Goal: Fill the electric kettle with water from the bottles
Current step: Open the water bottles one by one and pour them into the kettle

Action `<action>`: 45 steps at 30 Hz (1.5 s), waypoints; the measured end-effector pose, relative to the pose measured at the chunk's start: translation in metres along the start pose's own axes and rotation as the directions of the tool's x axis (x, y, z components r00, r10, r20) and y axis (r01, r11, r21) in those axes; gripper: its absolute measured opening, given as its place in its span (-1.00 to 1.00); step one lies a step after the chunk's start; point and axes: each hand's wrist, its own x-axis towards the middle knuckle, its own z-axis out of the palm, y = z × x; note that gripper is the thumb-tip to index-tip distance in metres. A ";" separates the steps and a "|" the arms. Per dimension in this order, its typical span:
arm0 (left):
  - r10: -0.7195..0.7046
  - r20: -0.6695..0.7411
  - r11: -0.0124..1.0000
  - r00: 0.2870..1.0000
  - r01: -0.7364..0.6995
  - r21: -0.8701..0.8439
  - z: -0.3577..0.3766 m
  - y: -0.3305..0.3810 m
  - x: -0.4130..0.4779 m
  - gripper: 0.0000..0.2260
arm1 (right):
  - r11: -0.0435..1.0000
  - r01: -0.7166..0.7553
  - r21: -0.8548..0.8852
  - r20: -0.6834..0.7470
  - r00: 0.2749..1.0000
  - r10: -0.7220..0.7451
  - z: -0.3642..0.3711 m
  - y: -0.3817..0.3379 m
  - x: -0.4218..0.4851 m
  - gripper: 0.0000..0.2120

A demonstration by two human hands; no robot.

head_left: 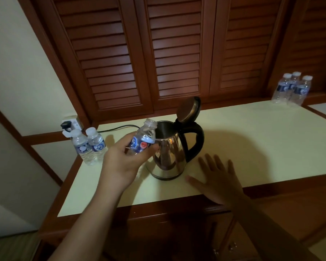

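Flanking kettle [167, 153]: capped bottles [88, 146] (both sides)

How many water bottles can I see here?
6. One open bottle in the left hand at the kettle; two capped bottles at the counter's left end; three capped bottles at its far right. Others could hide behind those.

The bottle [144, 140] in the left hand [120, 159]: lower half covered by palm and fingers, so the water level cannot be read. The kettle [169, 157]: left side hidden behind the bottle, inside too dark to see. The wall socket [72, 122]: partly behind two standing bottles [88, 146]. The three far bottles [292, 89]: labels too blurred to read. Both forearms run off the bottom edge.
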 end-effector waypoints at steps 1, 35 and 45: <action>0.000 -0.009 0.999 1.000 0.000 0.051 -0.003 0.002 0.004 -0.70 | 1.000 -0.001 0.001 0.000 1.000 0.001 0.000 0.000 0.000 -0.02; 0.246 0.092 0.357 0.965 -0.178 0.917 -0.014 0.019 0.063 -0.43 | 0.997 0.079 -0.011 -0.033 0.996 -0.079 -0.004 0.001 -0.005 -0.18; 0.312 0.144 0.304 0.939 -0.242 0.921 -0.011 0.021 0.064 -0.45 | 0.988 0.152 0.034 -0.076 0.986 -0.149 -0.004 0.003 -0.009 -0.37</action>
